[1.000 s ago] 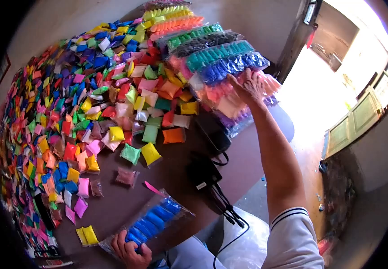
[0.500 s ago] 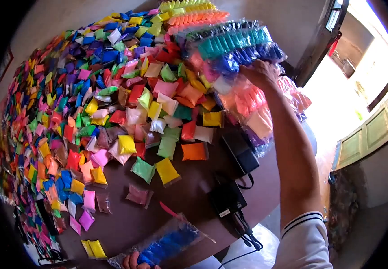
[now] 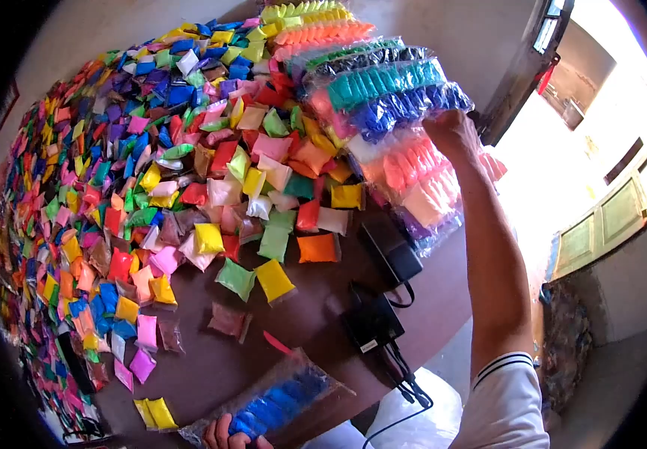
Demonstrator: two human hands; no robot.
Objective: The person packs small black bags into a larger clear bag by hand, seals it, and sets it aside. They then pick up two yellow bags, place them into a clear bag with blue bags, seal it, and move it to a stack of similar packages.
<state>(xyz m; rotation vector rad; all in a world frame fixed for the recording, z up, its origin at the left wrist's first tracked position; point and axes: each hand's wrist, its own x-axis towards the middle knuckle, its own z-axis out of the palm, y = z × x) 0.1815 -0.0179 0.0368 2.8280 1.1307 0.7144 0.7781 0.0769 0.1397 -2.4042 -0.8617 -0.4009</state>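
Hundreds of small coloured packets [image 3: 189, 150] cover the brown table [image 3: 316, 363] before us. At the near edge, our left hand [image 3: 230, 438] has its fingers curled round the end of a clear bag of blue packets [image 3: 282, 400], which lies on the table slanting away from us. Our right hand [image 3: 454, 133] is stretched far out to the stack of filled bags [image 3: 353, 56] at the far side. It touches the end of the dark blue bag [image 3: 406, 106], just above a pink bag [image 3: 413, 168]. Its fingers are hidden, so we cannot tell how far they are closed or whether they grasp anything. 2 black adapters [image 3: 374, 323] sit beside our right forearm
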